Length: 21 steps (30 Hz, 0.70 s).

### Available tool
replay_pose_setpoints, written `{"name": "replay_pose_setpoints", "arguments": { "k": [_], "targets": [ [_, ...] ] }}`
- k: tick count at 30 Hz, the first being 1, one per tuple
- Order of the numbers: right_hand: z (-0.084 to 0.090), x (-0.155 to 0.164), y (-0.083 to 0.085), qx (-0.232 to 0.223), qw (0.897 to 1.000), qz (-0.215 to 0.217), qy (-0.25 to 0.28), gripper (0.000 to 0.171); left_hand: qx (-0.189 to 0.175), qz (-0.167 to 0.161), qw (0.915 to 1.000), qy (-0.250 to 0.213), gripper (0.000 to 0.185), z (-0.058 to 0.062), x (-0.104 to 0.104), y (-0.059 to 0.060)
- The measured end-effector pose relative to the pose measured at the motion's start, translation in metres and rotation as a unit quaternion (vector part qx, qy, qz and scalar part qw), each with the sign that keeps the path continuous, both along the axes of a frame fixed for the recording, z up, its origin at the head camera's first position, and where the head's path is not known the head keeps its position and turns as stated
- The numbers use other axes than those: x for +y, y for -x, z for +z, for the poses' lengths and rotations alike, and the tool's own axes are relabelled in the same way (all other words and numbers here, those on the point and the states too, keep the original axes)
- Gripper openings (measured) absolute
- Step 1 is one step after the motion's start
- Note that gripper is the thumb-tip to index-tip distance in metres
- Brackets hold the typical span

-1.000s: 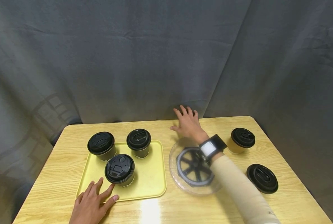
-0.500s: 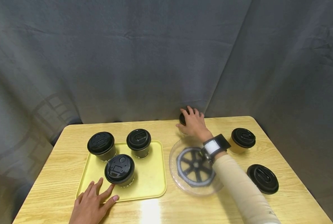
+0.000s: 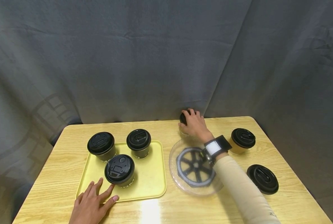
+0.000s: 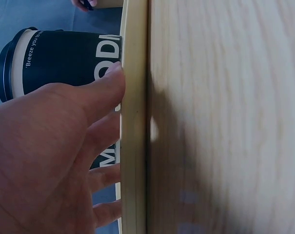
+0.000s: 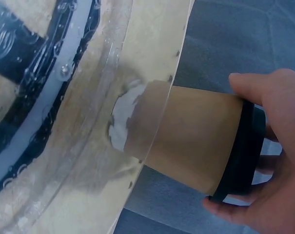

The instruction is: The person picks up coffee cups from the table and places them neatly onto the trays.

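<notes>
My left hand rests with spread fingers on the near left part of a yellow tray, its fingertips on the tray in the left wrist view. Close to those fingers stands a dark paper coffee cup with a black lid. Two more dark lidded cups, one at the back left and one at the back middle, stand on the tray. At the table's far edge my right hand grips a brown paper coffee cup around its black lid. The hand hides most of that cup in the head view.
A clear round plastic disc with a dark spoked ring lies under my right forearm. To its right stand a brown lidded cup and another black-lidded cup. A grey curtain hangs behind the table.
My right hand has shifted slightly right and come down onto the brown cup, its spread fingers closing around the lid. The left hand and the tray cups have stayed put.
</notes>
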State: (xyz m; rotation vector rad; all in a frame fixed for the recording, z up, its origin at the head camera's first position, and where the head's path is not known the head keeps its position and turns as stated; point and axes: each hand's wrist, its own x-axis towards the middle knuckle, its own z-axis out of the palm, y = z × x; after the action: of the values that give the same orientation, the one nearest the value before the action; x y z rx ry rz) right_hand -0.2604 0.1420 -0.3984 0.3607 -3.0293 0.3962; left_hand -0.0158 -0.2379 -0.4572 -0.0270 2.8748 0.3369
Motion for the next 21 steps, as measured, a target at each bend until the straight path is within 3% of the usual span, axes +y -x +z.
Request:
{"name": "replay_pose_setpoints", "arguments": {
  "k": [8, 13, 21],
  "targets": [
    [0.016, 0.004, -0.011, 0.030, 0.999, 0.006, 0.017, 0.064, 0.001, -0.003, 1.0000, 0.000, 0.076, -0.001, 0.000, -0.001],
    [0.032, 0.010, -0.025, 0.053, 0.998, 0.010, 0.026, 0.064, 0.012, -0.005, 0.9999, 0.000, 0.074, -0.002, 0.000, -0.001],
    [0.046, 0.017, -0.052, 0.069, 0.997, 0.010, 0.019, 0.061, -0.002, -0.003, 1.0000, 0.001, 0.077, -0.001, -0.001, 0.001]
  ]
}}
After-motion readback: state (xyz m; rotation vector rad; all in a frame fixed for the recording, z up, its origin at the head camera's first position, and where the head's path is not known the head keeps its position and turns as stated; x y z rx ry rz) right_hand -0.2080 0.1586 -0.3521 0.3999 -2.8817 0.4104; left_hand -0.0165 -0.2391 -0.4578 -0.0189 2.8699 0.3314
